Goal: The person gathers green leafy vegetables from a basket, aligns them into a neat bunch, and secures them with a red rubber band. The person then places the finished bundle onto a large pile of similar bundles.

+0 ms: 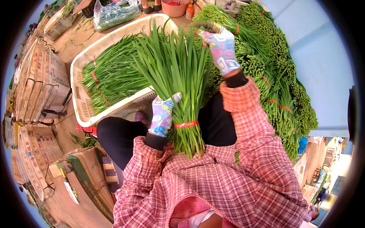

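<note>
A bundle of long, flat green leaves [185,94], probably garlic chives, lies upright before me with a red band [186,124] around its lower part. My left hand [163,115], in a patterned glove with bare-looking fingertips hidden behind the leaves, grips the bundle just above the band. My right hand [221,42], gloved alike, is raised at the upper right of the bundle. Its fingers are blurred and bent near the leaf tips, and whether they hold a leaf cannot be told. More banded bundles [119,68] lie in a white plastic crate [75,105] beyond my left hand.
A tall heap of banded green stalks [265,57] rises at the right beside a pale blue surface [316,57]. Stacked crates [48,82] stand at the left, with a cardboard box [91,171] and a knife [70,186] below. A plastic bag [114,17], a pink tub [174,8] and a person's feet [151,8] are beyond.
</note>
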`<state>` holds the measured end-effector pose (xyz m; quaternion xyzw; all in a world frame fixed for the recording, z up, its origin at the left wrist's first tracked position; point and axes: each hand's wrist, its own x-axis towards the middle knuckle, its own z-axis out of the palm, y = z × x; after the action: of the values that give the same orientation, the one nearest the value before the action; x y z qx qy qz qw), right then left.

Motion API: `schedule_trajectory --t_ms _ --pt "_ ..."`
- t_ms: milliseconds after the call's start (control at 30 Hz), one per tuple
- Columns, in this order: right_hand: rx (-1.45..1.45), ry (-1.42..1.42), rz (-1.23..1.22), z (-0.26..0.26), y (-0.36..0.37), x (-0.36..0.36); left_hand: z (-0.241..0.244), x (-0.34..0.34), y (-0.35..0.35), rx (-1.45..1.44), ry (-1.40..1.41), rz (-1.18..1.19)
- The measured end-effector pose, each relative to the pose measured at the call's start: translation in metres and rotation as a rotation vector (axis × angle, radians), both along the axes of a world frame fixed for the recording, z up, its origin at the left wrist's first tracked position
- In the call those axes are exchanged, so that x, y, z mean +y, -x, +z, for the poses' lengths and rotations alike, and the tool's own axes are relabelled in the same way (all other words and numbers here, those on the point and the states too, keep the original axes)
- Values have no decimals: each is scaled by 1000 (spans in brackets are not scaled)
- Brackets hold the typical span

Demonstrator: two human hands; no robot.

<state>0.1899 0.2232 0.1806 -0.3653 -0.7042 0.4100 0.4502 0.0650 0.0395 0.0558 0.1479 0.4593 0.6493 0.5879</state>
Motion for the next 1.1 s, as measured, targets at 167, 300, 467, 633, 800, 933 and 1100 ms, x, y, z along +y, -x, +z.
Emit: schedule_trajectory --t_ms 167,300,467,633,800,933,1100 --pt "-358 -186 274 -40 -15 -37 -8 3 0 39 -41 3" --pt "-493 -184 378 -36 -20 -47 -2 0 -2 55 -37 10" --pt "-581 -504 271 -26 -26 -50 2 0 7 57 -6 -3" --pt "-1050 -1001 474 -14 -34 -102 -11 4 58 292 -244 -223" --pt "-695 -1144 682 -1 -2 -116 -5 27 78 -739 -462 -743" --pt "-533 -878 626 37 11 -98 29 28 72 -549 -367 -430" --pt "-444 -461 279 68 6 -50 95 18 112 792 27 -197"
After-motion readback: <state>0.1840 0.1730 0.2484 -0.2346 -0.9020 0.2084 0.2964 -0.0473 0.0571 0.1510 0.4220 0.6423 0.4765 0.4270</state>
